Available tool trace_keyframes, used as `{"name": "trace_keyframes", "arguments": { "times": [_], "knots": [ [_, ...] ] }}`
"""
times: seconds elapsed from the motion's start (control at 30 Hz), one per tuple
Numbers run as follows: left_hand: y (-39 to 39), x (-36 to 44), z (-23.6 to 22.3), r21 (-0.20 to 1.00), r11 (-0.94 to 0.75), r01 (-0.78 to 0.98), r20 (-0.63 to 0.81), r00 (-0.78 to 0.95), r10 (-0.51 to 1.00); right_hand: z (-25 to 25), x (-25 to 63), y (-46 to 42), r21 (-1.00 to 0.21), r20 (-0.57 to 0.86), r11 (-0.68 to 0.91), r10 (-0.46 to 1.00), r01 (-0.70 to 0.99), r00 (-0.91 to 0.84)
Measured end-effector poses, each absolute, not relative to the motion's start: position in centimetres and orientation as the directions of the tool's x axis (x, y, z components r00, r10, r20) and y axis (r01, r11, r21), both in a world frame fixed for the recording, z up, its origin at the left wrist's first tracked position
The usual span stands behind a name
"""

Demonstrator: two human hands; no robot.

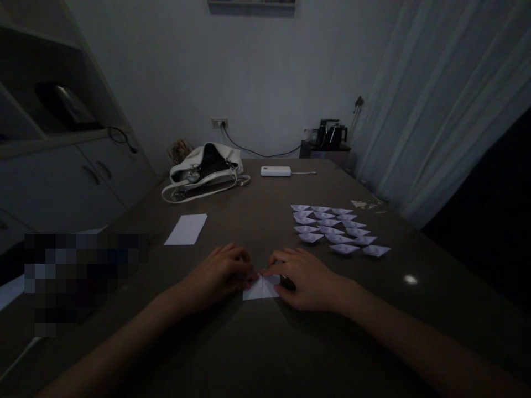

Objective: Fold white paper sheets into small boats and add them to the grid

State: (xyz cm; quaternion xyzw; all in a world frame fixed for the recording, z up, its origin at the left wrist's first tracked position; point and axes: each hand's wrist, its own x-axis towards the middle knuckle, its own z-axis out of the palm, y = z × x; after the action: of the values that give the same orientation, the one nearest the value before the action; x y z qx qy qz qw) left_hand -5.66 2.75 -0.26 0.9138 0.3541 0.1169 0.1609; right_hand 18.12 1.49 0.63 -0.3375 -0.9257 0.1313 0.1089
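Note:
A small folded sheet of white paper (261,288) lies on the table in front of me, with a crease down its middle and slanted upper edges. My left hand (224,273) is closed on its upper left side, fingertips at the fold. From the other side, my right hand (305,276) pinches the upper right part with thumb and fingers, covering that corner. Several folded paper boats (329,223) stand in rows beyond my right hand. Past my left hand is a stack of plain white paper (186,229).
A white handbag (207,171) sits at the far left of the brown table (249,204). Near the far edge lies a white power bank (276,171) with a short cable. Black kettles (332,134) stand beyond the table, and a curtain (394,99) hangs on the right.

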Motion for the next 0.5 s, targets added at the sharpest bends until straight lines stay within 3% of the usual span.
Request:
{"name": "trace_keyframes", "arguments": {
  "times": [0.3,0.5],
  "knots": [
    [2.5,-6.1,0.6,0.399,-0.671,0.625,0.021,0.726,0.688,0.4,18.3,1.6,-0.331,0.114,0.737,0.651,0.589,-0.751],
    [1.5,-5.6,1.5,0.411,-0.730,0.546,0.050,0.786,0.616,0.4,18.3,1.5,-0.334,0.114,0.731,0.658,0.595,-0.745]
  ]
}}
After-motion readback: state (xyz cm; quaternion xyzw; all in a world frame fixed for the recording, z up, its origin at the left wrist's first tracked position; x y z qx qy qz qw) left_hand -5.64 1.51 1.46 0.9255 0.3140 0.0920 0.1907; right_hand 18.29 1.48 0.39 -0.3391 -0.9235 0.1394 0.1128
